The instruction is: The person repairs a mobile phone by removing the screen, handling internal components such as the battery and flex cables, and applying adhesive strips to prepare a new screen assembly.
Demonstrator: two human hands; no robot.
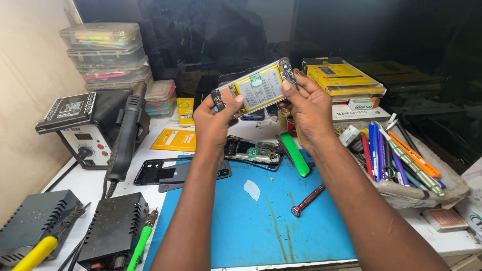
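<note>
Both my hands hold up an opened phone (257,86) with its back cover off, so its pale battery and circuit boards show. My left hand (215,122) grips its lower left end, thumb on the battery edge. My right hand (310,105) grips its upper right end. The phone hangs tilted above the blue work mat (261,221). Below it on the mat lies a second opened phone (253,151), a green pry tool (295,153), a red-handled screwdriver (308,199) and a small white scrap (252,189).
A hot-air rework station (83,128) with its black wand (125,138) stands at the left. Two black power units (113,228) and green and yellow tools sit at the front left. A black phone frame (155,171), a tray of pens and tools (401,163), yellow boxes (341,76) and stacked plastic cases (108,50) surround the mat.
</note>
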